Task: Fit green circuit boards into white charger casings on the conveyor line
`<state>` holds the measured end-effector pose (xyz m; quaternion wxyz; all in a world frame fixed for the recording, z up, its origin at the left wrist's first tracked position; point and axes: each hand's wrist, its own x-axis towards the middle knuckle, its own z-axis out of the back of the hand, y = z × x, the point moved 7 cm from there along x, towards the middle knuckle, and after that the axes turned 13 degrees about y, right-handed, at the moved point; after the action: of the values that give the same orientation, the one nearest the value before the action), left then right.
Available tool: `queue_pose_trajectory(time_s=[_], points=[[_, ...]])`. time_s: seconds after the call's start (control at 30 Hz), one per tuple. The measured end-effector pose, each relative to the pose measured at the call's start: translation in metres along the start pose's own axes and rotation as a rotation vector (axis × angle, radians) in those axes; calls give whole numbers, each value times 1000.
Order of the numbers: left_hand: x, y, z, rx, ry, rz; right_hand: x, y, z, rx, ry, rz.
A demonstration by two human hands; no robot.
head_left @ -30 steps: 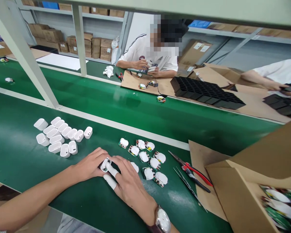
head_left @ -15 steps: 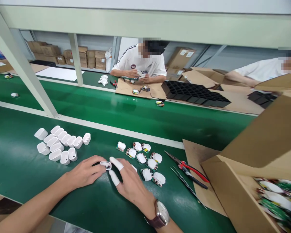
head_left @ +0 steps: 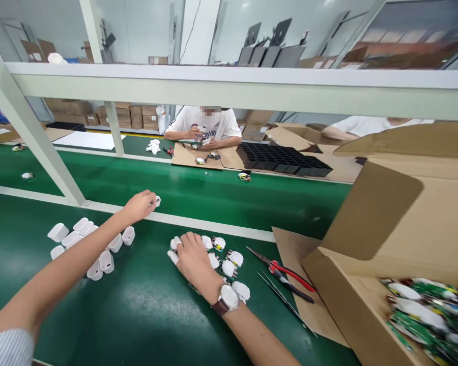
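Out over the green belt, my left hand (head_left: 139,205) pinches a small white plastic housing (head_left: 158,201), mostly covered by the fingers. My right hand (head_left: 195,258), with white finger cots and a wristwatch, is at the left end of a group of circuit boards topped with white pads. Its thumb and fingers close around one circuit board (head_left: 175,243), partly hidden by them. More boards (head_left: 229,268) lie beside and under this hand. Empty-looking white housings (head_left: 106,261) stand in a cluster left of centre, partly behind my left forearm.
Red-and-black pliers (head_left: 286,274) and tweezers (head_left: 286,302) lie right of the boards. A cardboard box (head_left: 328,295) full of boards stands at right. A metal frame post (head_left: 46,122) rises at left. Across the belt, a co-worker (head_left: 204,127) sits near a black tray (head_left: 282,160).
My left hand has moved forward over the belt with the white housing. My right hand has left the housing and moved to the boards. The view has tilted upward.
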<state>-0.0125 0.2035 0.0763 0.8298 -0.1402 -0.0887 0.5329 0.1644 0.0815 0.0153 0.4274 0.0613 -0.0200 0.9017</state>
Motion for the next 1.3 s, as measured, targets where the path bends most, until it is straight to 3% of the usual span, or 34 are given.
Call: queue_pose_trajectory(time_s=[0.1,0.17,0.3,0.43,0.53,0.77,0.93,1.13,1.3], points=[[37,35,10,-14,2,105,-8,21,1,64,14,105],[37,47,12,-29,14,122,-19,23,7,128,-3,110],[-11,53,13,-58,93,60,-32,17,10,134,-30,-2],[-72,52,-4,-12,321,30,-28,27,-5,57,-3,-20],[-93,43,-16,46,352,-1,-25,36,-14,44,9,-17],[-98,-13,-25,-44,218,-136,-28,42,-6,-2,33,-12],[-136,-58,-58,-140,301,-288,-44,26,6,87,60,-6],[-158,-51,-95,-376,310,-202,-43,24,4,329,206,260],[-164,-41,-107,-462,240,-127,-43,25,1,347,135,238]])
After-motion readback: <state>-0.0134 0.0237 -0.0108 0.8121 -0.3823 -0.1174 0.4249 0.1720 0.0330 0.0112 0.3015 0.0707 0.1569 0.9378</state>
